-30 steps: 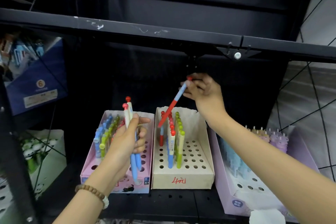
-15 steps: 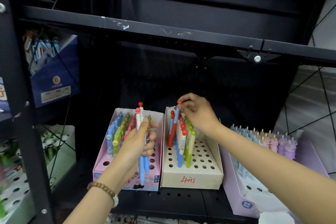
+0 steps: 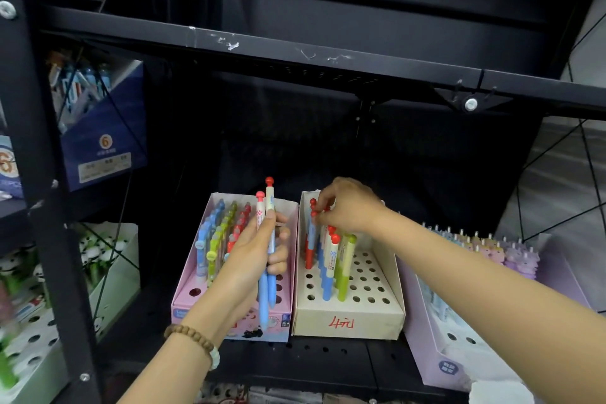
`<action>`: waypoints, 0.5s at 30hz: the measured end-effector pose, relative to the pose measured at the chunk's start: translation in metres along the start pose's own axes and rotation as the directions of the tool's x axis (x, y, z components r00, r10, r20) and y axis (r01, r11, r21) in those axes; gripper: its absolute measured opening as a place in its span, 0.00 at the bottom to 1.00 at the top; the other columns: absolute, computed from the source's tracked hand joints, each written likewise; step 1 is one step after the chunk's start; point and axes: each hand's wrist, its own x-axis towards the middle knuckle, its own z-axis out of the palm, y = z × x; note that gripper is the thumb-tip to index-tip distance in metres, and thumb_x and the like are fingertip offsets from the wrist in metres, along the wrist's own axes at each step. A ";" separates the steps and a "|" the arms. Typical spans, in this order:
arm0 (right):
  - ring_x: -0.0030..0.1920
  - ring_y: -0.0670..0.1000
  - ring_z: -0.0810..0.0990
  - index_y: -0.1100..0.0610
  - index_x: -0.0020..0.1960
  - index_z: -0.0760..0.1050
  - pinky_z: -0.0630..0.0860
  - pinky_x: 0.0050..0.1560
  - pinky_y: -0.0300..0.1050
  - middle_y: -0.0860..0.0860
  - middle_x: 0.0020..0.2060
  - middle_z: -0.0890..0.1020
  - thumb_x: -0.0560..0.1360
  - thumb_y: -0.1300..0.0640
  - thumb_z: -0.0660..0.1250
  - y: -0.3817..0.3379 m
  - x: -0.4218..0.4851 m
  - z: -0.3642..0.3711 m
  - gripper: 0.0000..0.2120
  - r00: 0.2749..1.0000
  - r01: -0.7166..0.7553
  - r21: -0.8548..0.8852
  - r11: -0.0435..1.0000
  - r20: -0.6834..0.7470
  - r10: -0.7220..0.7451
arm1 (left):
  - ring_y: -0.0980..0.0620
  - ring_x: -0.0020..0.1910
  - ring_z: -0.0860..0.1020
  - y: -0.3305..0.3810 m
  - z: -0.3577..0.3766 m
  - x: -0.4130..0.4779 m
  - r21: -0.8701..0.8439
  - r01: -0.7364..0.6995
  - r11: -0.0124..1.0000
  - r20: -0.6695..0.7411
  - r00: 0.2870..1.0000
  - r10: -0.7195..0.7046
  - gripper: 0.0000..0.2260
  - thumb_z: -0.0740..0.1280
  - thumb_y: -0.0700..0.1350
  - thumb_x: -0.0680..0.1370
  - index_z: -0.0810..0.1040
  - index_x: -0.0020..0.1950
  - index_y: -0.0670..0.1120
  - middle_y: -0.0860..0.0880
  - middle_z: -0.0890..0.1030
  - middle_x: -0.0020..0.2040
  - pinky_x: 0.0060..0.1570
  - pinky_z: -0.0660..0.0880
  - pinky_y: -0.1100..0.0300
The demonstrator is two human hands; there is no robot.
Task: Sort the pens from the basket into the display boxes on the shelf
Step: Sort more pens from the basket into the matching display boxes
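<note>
My left hand (image 3: 254, 251) grips two blue pens with red ball tops (image 3: 269, 259), held upright in front of the pink display box (image 3: 187, 298). That box holds rows of blue, green and red pens at its back. My right hand (image 3: 349, 207) reaches into the back of the cream display box (image 3: 347, 321), marked in red on its front. Its fingertips pinch the red top of a red-and-blue pen (image 3: 310, 239) standing in a back hole. Red, blue and green pens stand beside it. No basket is in view.
A lilac box (image 3: 436, 348) of pastel pens stands to the right. The black shelf above (image 3: 295, 52) hangs low over the boxes. A black upright post (image 3: 36, 174) stands at left, with a navy box (image 3: 105, 147) and white panda-pen boxes (image 3: 111, 275) behind it.
My right hand lowered the red-and-blue pen from a tilt above the cream box into a back hole and stays on its top. My left hand kept its two pens.
</note>
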 end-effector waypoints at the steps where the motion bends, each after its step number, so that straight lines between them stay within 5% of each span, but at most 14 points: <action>1: 0.51 0.44 0.74 0.51 0.48 0.83 0.70 0.52 0.41 0.40 0.43 0.75 0.72 0.50 0.70 0.000 0.000 -0.003 0.07 0.999 0.002 -0.010 1.000 0.034 -0.002 | 0.58 0.22 0.63 0.000 0.000 -0.001 0.017 0.003 1.000 -0.004 1.000 -0.003 0.13 0.58 0.51 0.80 0.76 0.51 0.44 0.53 0.73 0.30 0.20 0.63 0.68; 4: 0.52 0.45 0.79 0.53 0.54 0.81 0.74 0.50 0.36 0.46 0.50 0.82 0.77 0.49 0.65 -0.005 -0.006 -0.013 0.11 1.000 -0.012 0.359 0.933 0.007 0.011 | 0.58 0.23 0.64 0.001 0.000 -0.005 0.105 0.005 0.994 0.026 1.000 -0.008 0.16 0.59 0.56 0.78 0.78 0.57 0.49 0.53 0.71 0.29 0.21 0.65 0.67; 7: 0.51 0.42 0.81 0.53 0.60 0.78 0.75 0.51 0.32 0.46 0.52 0.83 0.79 0.46 0.60 -0.014 -0.018 -0.023 0.16 0.998 -0.053 0.750 0.660 0.070 0.002 | 0.59 0.22 0.60 0.002 0.007 -0.008 0.182 -0.035 0.983 0.153 0.988 0.006 0.17 0.58 0.59 0.77 0.78 0.56 0.50 0.55 0.66 0.28 0.21 0.61 0.68; 11: 0.49 0.45 0.83 0.55 0.56 0.80 0.79 0.48 0.34 0.51 0.48 0.85 0.77 0.53 0.64 -0.013 -0.033 -0.027 0.11 0.995 -0.029 0.849 0.528 0.077 -0.068 | 0.59 0.23 0.62 0.004 0.022 -0.006 0.237 -0.042 0.971 0.236 0.972 -0.015 0.18 0.58 0.58 0.77 0.78 0.55 0.48 0.55 0.70 0.29 0.22 0.63 0.69; 15: 0.44 0.47 0.84 0.56 0.50 0.77 0.81 0.44 0.37 0.52 0.46 0.84 0.80 0.57 0.60 0.020 -0.042 -0.051 0.07 0.975 0.048 0.980 0.192 -0.087 0.203 | 0.53 0.35 0.80 0.006 0.026 0.003 0.312 -0.095 0.945 0.149 0.988 0.050 0.16 0.55 0.57 0.80 0.80 0.52 0.53 0.50 0.85 0.44 0.35 0.77 0.65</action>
